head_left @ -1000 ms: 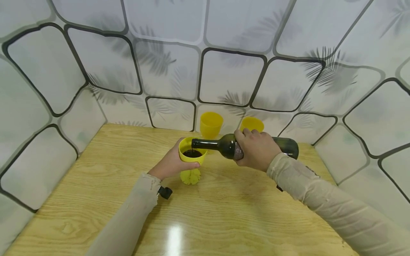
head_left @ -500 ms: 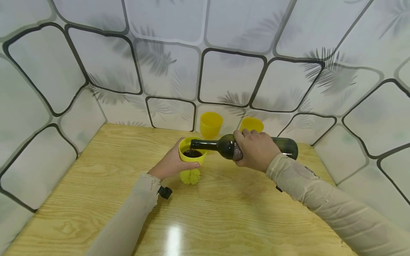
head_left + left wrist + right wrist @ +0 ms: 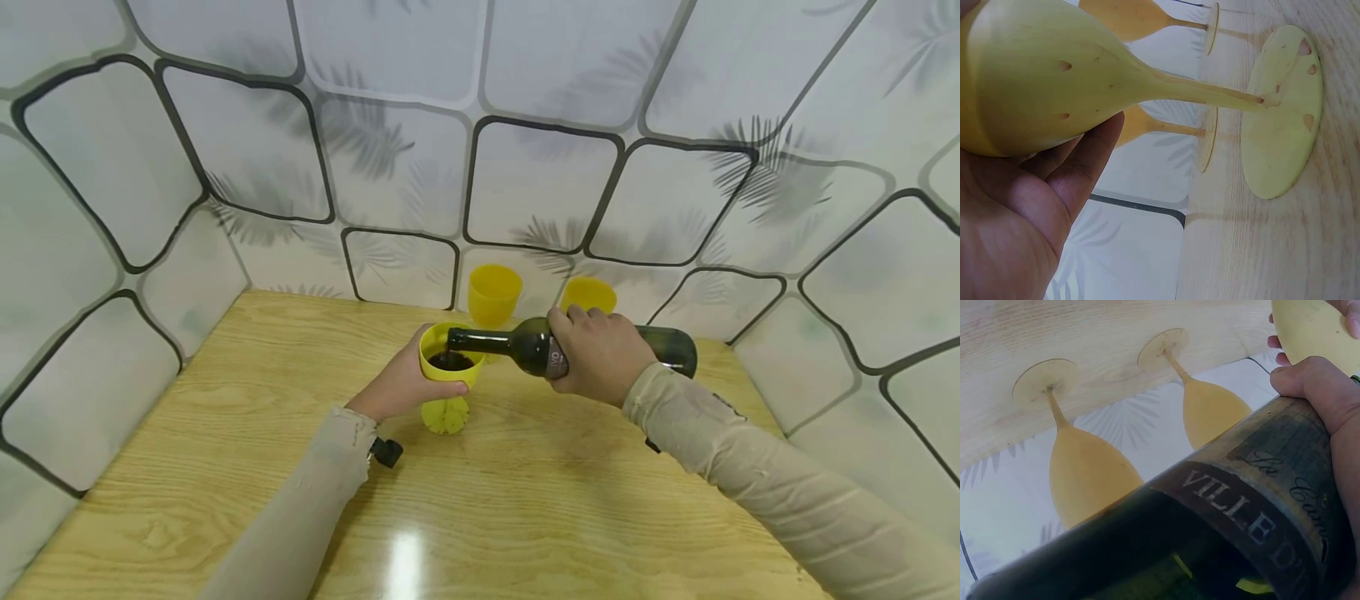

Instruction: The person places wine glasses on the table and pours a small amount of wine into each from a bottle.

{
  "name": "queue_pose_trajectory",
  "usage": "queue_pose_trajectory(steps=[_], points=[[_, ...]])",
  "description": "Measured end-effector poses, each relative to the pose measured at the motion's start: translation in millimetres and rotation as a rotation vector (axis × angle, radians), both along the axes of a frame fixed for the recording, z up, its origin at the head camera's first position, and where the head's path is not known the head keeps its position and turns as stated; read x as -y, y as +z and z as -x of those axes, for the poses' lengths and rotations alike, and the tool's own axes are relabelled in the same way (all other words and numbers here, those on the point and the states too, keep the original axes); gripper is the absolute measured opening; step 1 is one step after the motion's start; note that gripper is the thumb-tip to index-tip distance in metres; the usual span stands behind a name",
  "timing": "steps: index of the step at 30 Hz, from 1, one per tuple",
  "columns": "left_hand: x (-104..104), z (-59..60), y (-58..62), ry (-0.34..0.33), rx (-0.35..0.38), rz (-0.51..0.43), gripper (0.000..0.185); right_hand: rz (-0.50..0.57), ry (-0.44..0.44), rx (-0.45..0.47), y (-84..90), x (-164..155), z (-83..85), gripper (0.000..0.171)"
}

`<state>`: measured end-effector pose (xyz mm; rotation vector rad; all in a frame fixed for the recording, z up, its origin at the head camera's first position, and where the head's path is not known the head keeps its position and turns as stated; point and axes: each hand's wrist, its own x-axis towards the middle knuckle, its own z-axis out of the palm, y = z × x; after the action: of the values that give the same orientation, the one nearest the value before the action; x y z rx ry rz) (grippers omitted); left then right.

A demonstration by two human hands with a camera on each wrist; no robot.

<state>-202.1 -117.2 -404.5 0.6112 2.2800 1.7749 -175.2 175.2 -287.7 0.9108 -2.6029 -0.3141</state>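
Note:
In the head view, my left hand (image 3: 403,383) grips a yellow wine goblet (image 3: 453,379) around its bowl. Its stem and round foot (image 3: 1285,119) show in the left wrist view, the foot down at the table top, with small reddish-brown drops on the plastic. My right hand (image 3: 602,357) holds a dark green wine bottle (image 3: 532,343) around its body, tipped almost level. The bottle's mouth is inside the goblet's rim, and dark liquid lies in the bowl under it. Printed lettering covers the bottle's label (image 3: 1260,519) in the right wrist view.
Two more yellow goblets stand at the back by the patterned wall: one goblet (image 3: 495,293) behind the held one, the other goblet (image 3: 588,292) partly hidden behind my right hand. The wooden table (image 3: 487,517) meets walls on the left, back and right.
Both hands stay almost in place, goblet and bottle with them. The bottle's mouth shifts only very slightly within the goblet's rim.

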Motion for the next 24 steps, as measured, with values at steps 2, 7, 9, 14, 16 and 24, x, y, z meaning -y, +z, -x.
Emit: queue_pose_trajectory(steps=[2,7,9,14,16,24], points=[[0.1,0.0,-0.1,0.001,-0.004,0.0,0.085,0.0,-0.001,0.0,0.1,0.0,-0.3,0.062],[0.1,-0.3,0.0,0.005,-0.008,-0.002,0.084,0.007,-0.009,0.02,-0.5,-0.1,-0.9,0.063],[-0.1,-0.2,0.0,0.003,-0.011,-0.006,0.083,0.012,-0.016,0.034,-1.1,-0.3,-1.0,0.064],[-0.2,1.0,-0.9,-0.007,-0.022,-0.014,0.084,0.031,-0.028,0.046,-4.5,-0.3,-1.5,0.066],[0.0,1.2,-1.1,-0.009,-0.024,-0.016,0.085,0.043,-0.029,0.045,-6.2,0.1,-1.7,0.066],[0.8,2.1,-2.4,-0.02,-0.021,-0.019,0.086,0.085,-0.042,0.071,-15.1,-0.6,-1.7,0.073]])
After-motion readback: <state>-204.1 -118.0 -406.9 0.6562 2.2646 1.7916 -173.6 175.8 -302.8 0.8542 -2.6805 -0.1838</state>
